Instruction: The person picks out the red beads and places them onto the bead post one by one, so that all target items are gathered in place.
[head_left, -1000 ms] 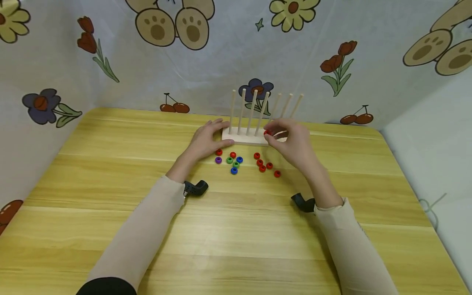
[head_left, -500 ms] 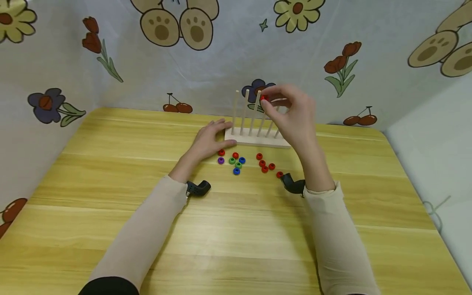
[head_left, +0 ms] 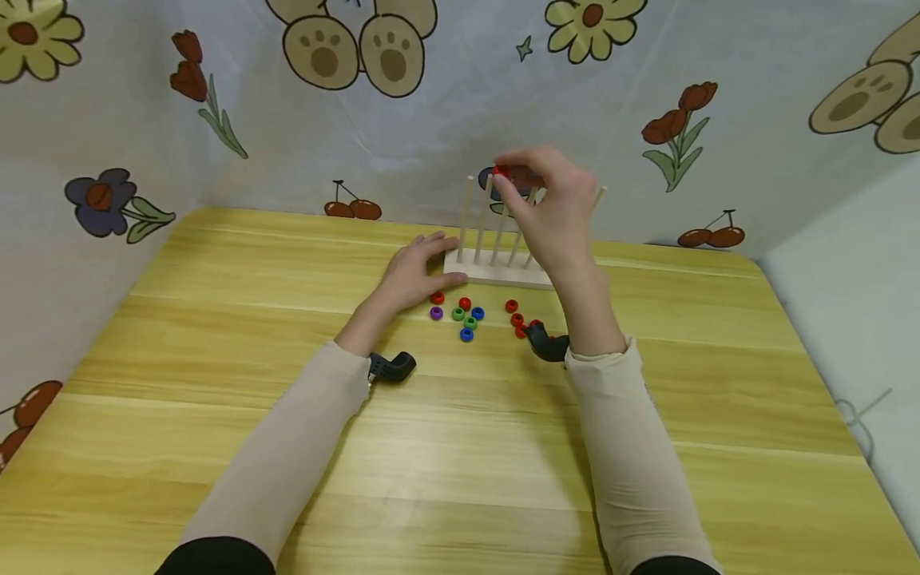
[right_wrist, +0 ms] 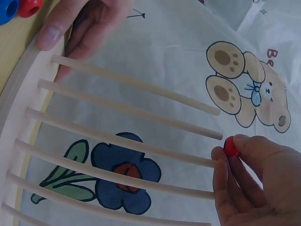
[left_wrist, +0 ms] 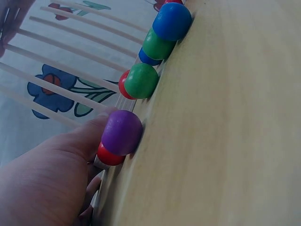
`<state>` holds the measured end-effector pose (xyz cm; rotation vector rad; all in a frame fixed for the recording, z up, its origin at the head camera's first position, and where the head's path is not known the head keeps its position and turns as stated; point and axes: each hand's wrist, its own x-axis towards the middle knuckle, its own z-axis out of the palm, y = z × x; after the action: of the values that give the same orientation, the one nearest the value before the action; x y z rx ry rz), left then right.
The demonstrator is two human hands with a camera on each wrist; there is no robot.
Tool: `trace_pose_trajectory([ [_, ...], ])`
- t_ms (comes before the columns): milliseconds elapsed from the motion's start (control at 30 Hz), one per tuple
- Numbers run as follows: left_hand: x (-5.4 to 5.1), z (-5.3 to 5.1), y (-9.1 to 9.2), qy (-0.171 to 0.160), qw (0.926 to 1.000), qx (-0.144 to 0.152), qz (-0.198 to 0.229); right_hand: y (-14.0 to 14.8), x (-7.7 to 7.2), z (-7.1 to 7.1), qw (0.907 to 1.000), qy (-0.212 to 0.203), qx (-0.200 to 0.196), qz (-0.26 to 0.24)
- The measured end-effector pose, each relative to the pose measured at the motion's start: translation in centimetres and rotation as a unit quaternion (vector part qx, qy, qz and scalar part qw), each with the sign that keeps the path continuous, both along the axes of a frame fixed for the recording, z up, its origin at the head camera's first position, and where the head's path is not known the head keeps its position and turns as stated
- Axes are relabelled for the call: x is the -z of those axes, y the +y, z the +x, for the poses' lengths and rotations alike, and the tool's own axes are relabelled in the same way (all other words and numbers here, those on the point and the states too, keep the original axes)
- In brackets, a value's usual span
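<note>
A wooden stand (head_left: 503,274) with a row of upright pegs (head_left: 464,220) is at the back of the table. My left hand (head_left: 418,275) grips the left end of its base, thumb in front and fingers behind. With thumb and fingertips, my right hand (head_left: 553,212) pinches a red bead (right_wrist: 230,146), held up by the peg tips near the second and third pegs from the left. No beads show on the visible pegs. Before the stand lie a purple bead (head_left: 436,314), green beads (head_left: 458,315), blue beads (head_left: 467,335) and several red beads (head_left: 512,306).
The wooden table (head_left: 431,447) reaches back to a patterned cloth (head_left: 431,144) hanging behind the stand. A black wrist mount (head_left: 548,345) on the right arm hides some of the red beads. Another black mount (head_left: 394,367) sits on the left wrist.
My right hand has lifted the red bead from low by the stand's base up to the peg tips and moved it left. The left hand stays on the base.
</note>
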<state>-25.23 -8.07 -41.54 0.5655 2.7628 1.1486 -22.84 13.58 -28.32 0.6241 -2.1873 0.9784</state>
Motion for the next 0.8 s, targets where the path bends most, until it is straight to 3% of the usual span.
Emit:
trace_pose_trajectory([
  [333, 0.0, -0.1, 0.1, 0.000, 1.0000, 0.003, 0.000, -0.8, 0.5, -0.1, 0.9995, 0.021, -0.003, 0.025],
  [800, -0.1, 0.0, 0.0, 0.001, 1.0000, 0.006, -0.006, -1.1, 1.0, -0.1, 0.9973, 0.000, 0.022, 0.070],
])
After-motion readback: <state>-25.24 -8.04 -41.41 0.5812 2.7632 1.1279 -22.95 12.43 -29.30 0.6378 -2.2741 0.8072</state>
